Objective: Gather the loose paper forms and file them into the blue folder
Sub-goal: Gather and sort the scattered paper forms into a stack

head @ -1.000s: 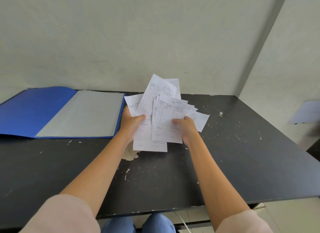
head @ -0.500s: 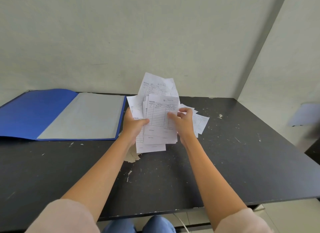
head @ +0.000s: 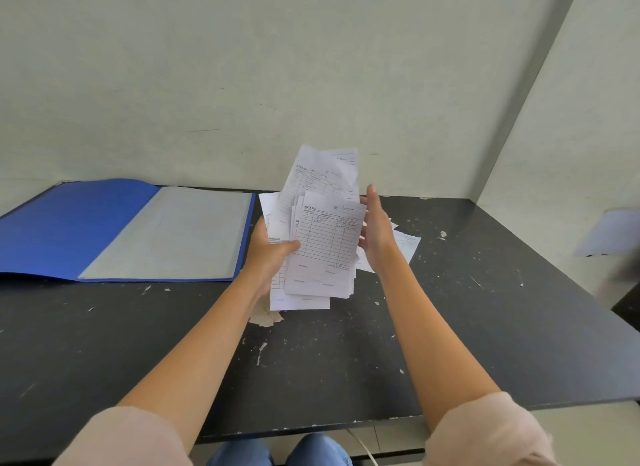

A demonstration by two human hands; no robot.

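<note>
Released from its pinch of half a second ago, the right hand (head: 375, 233) now stands with fingers straight and together at the right edge of the paper forms (head: 325, 243), held above the black table (head: 485, 327). The left hand (head: 268, 254) grips the uneven stack, thumb curled across its front. A few sheets (head: 410, 245) lie behind the right hand. The blue folder (head: 69, 223) lies open at the table's back left corner.

The open blue card folder (head: 69, 230) lies left on the black tabletop (head: 485, 327). Just right of it, the white paper forms (head: 325, 243) sit between the hands, left hand (head: 270, 254) and right hand (head: 375, 237). A loose white slip (head: 408, 245) lies behind the right hand.
</note>
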